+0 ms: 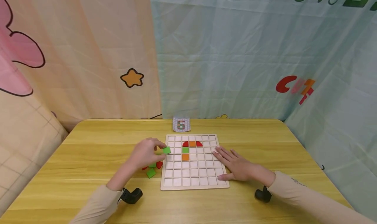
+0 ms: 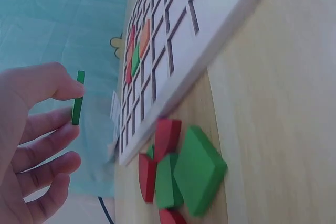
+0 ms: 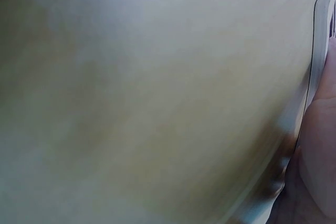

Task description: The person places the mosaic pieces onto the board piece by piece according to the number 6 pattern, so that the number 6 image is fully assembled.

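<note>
Over the board's (image 1: 194, 173) left edge, green tile (image 1: 167, 150) in left hand's (image 1: 146, 153) pinch, right hand (image 1: 238, 166) outspread opposite.

Board (image 1: 193, 173), tiles (image 1: 151, 173), card (image 1: 181, 125) on table (image 1: 250, 132)

Forearms (image 1: 309, 193) slanting inward from either side, we hold our left hand (image 1: 144, 153) in a pinch, thumb (image 2: 50, 82) opposite the fingertips and the outer fingers (image 2: 47, 174) loosely curled; our right hand (image 1: 237, 167) rests palm down, its fingers extended, its thumb angled apart.
</note>
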A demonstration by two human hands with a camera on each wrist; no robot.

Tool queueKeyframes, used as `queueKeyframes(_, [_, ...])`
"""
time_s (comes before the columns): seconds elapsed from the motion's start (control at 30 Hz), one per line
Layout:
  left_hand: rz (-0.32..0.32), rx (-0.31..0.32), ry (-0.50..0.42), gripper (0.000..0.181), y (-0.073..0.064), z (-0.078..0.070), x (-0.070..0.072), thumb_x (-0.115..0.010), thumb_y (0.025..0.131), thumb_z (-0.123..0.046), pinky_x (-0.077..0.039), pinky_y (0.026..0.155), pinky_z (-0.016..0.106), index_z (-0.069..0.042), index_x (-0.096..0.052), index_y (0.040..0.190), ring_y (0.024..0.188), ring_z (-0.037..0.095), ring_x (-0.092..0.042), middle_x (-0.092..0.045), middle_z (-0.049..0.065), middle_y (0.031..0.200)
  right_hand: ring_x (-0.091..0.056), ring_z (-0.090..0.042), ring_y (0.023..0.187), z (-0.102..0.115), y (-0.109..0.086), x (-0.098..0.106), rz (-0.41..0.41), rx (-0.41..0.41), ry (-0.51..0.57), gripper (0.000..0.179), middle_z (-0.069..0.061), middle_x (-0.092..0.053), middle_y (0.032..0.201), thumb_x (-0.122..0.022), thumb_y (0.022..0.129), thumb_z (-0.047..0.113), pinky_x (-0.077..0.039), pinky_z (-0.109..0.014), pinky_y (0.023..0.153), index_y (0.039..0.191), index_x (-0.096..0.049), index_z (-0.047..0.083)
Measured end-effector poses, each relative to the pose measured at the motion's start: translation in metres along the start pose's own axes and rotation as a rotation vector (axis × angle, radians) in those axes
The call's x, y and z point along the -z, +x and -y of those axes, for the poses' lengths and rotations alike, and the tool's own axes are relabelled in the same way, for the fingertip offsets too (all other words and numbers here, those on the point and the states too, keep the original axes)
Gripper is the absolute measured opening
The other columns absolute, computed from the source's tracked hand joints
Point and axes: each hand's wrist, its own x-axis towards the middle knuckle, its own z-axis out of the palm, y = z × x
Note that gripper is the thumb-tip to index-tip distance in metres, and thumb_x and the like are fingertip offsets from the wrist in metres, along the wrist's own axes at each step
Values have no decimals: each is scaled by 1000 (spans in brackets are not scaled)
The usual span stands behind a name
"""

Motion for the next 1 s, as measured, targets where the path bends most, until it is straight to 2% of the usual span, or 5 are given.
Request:
queueKeyframes(0.2, [25, -39, -34, 24, 9, -15, -7, -78, 75, -25, -43, 61, 22, -11, -76, 94, 74, 12, -56, -71, 2, 89, -7, -33, 149, -2, 0, -2, -15, 7, 1, 92, -12, -5, 163, -47, 89, 65, -16, -62, 113, 155, -10, 12])
queueKeyframes(0.43, [55, -81, -46, 24, 18, -30, -17, -78, 74, -25, -44, 63, 21, -12, -77, 95, 76, 11, -57, -71, 0, 89, -7, -32, 149, -3, -1, -3, -25, 15, -8, 91, -12, -4, 163, -46, 90, 64, -16, -61, 114, 155, -10, 12])
queueKeyframes(0.67, [83, -140, -34, 25, 28, -41, -28, -77, 75, -24, -44, 61, 21, -12, -77, 97, 79, 11, -60, -73, -2, 91, -11, -38, 147, 1, -3, 2, -35, 37, -3, 89, -18, -9, 161, -47, 91, 61, -17, -65, 111, 155, -13, 8])
queueKeyframes(0.83, [114, -168, -28, 23, 35, -45, -36, -76, 76, -24, -41, 57, 20, -13, -77, 96, 75, 9, -55, -73, -3, 91, -10, -37, 148, 5, -2, 5, -1, 20, -3, 89, -18, -7, 161, -46, 92, 61, -17, -64, 112, 155, -12, 8])
queueKeyframes(1.0, [148, -171, -37, 23, 41, -47, -43, -77, 77, -26, -45, 64, 22, -14, -77, 96, 80, 9, -59, -74, -4, 92, -5, -33, 149, 4, -1, 5, 36, -9, -11, 89, -14, -3, 162, -45, 92, 62, -15, -60, 115, 156, -8, 11])
